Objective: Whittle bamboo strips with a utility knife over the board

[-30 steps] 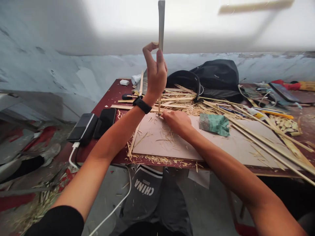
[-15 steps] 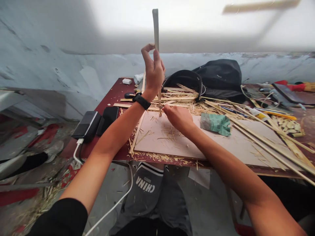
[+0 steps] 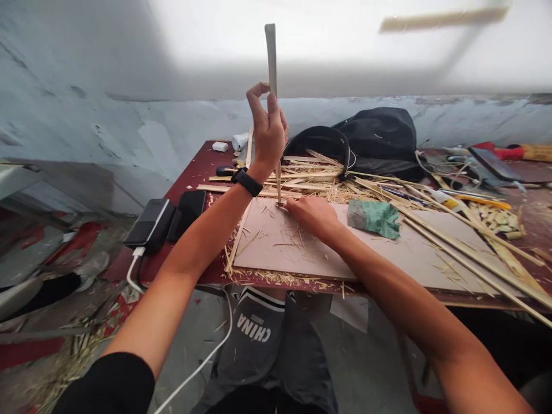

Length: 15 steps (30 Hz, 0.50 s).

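My left hand, fingers closed, grips a long bamboo strip and holds it upright. The strip's lower end reaches down to a pale board on the table. Beside that lower end is my right hand, closed, knuckles up, low over the board. From its fingertips pokes the dark tip of a small blade, touching the strip near its foot. My right fingers hide the rest of the blade. Thin bamboo shavings lie scattered on the board under my hands.
Bamboo strips cross the board's right side, near a green packet. Behind stand a black headband and black bag. On the left lie a power bank with a white cable and a phone.
My right hand has slid down with the blade to the strip's lower end. My left hand still holds the strip upright. The view has shifted slightly.
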Each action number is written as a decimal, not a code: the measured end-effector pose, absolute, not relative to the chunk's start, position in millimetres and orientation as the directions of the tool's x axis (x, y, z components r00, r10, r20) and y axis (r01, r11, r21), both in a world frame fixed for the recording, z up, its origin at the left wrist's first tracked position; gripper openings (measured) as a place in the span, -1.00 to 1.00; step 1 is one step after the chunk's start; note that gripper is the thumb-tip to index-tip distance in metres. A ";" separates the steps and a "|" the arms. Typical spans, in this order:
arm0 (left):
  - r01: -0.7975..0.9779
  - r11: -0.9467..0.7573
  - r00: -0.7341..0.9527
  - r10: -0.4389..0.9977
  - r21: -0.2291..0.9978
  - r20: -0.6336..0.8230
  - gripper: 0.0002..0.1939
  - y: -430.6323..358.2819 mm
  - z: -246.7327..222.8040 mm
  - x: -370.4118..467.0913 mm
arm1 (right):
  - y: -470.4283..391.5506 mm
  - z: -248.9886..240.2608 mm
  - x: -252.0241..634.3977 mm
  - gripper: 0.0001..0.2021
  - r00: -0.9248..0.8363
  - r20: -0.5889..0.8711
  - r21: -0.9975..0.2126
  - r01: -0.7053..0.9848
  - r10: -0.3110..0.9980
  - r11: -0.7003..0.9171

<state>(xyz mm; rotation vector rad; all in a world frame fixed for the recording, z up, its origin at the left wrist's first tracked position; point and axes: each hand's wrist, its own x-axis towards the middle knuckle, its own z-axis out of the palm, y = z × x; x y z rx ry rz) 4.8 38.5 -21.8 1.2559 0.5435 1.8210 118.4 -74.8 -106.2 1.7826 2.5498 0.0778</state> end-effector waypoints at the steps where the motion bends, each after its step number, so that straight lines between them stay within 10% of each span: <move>1: -0.397 -0.562 -0.155 0.820 0.725 0.551 -0.75 39.5 -22.3 5.1 | -74.8 -106.1 118.4 -0.60 -0.337 0.035 0.061 0.940 0.941 0.335; 7: -0.421 -0.598 -0.151 0.788 0.682 0.597 -0.80 45.3 -25.8 7.0 | -74.0 -102.6 115.6 -0.52 -0.264 0.179 0.061 0.964 0.948 0.257; 15: -0.409 -0.603 -0.130 0.781 0.685 0.611 -0.72 38.6 -23.8 7.1 | -67.5 -108.6 121.6 -0.58 -0.283 -0.024 0.081 0.955 0.959 0.284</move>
